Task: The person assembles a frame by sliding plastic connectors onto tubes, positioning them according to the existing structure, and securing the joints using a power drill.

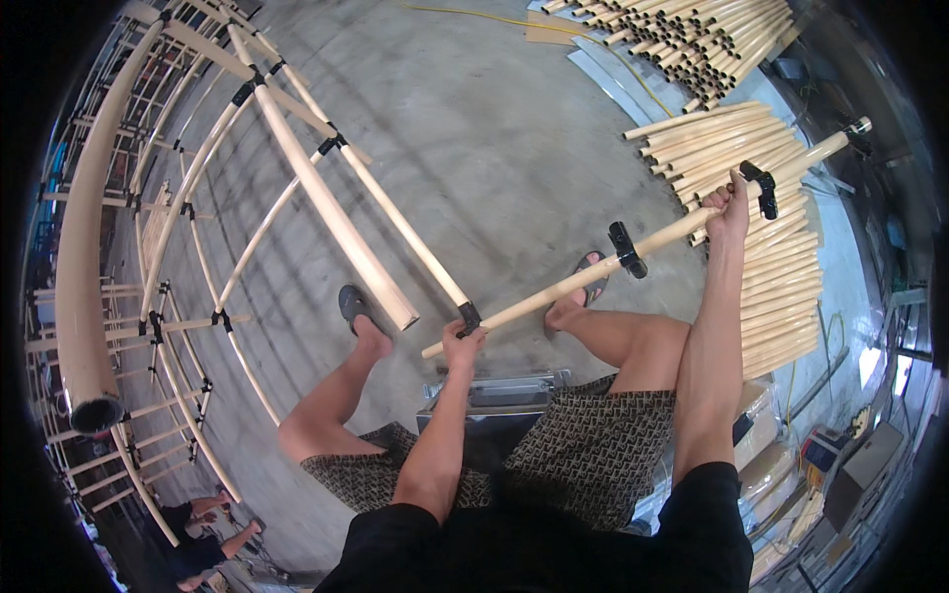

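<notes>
A long cream-coloured pipe (pixel 554 290) slants across in front of me, rising to the right. It carries a black pipe joint (pixel 627 249) near its middle and two more further right. My right hand (pixel 730 208) is closed around the pipe just left of the second joint (pixel 761 190). Near the pipe's lower left end, my left hand (pixel 462 343) grips another black pipe joint (pixel 470 315), where a pipe of the frame (pixel 405 229) meets the held pipe. Fingers partly hide this joint, so how tightly it sits cannot be seen.
The cream pipe frame (pixel 255 77) with black joints fills the left side, with free pipe ends near my legs. Stacked loose pipes (pixel 781 296) lie at right, more (pixel 692 40) at far right. A metal-edged box (pixel 499 390) is beneath me. Another person (pixel 193 539) is at lower left.
</notes>
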Motion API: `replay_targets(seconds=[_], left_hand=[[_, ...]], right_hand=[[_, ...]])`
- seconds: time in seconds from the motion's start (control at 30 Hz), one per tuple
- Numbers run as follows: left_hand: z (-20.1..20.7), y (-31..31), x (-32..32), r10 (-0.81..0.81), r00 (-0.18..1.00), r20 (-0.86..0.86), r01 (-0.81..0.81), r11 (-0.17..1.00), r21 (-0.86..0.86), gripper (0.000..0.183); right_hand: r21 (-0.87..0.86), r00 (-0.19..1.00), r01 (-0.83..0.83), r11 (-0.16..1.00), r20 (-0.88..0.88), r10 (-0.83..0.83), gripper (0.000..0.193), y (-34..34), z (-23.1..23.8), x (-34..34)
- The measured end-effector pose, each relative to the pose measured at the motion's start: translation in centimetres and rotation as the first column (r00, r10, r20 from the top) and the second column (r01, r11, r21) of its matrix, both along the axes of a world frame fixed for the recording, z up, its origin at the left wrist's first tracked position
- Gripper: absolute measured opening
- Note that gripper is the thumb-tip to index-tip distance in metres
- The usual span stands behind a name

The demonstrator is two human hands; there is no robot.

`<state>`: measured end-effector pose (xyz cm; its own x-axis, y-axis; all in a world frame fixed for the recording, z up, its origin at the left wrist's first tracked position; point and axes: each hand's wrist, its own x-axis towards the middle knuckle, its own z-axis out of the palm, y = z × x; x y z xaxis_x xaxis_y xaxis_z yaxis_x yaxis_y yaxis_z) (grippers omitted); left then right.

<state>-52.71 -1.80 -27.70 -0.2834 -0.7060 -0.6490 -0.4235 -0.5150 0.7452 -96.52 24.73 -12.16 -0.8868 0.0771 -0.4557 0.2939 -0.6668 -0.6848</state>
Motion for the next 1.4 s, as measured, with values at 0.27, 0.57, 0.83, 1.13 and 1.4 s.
replay_targets(seconds=[0.27,0.57,0.83,1.13,1.4], left_hand=[[-0.7,0.1,0.0,0.138,0.988,-0.071,-0.134,0.99,0.051,0.048],[0.0,0.2,0.2,0.199,0.966,-0.162,-0.186,0.978,0.09,0.042],[0.4,0.3,-1.2,0.314,0.93,-0.19,-0.282,0.943,0.179,0.042],[-1.5,0.0,-0.7,0.309,0.926,-0.217,-0.263,0.94,0.218,0.048],[0.1,-1.8,0.8,-0.221,0.888,0.403,0.424,0.732,-0.534,0.038]], right_hand=[[-0.051,0.989,-0.088,0.995,-0.125,0.081,0.032,-2.9,1.3,-0.4],[-0.106,0.975,-0.163,0.981,-0.169,0.144,0.033,-3.8,1.1,-1.0],[-0.239,0.901,-0.404,0.883,-0.269,0.34,0.036,-5.8,1.2,-0.6],[-0.152,0.905,-0.425,0.892,-0.096,0.415,0.034,-10.6,-0.3,2.3],[-0.172,0.816,-0.565,0.807,-0.267,0.514,0.039,-11.5,2.7,5.3]])
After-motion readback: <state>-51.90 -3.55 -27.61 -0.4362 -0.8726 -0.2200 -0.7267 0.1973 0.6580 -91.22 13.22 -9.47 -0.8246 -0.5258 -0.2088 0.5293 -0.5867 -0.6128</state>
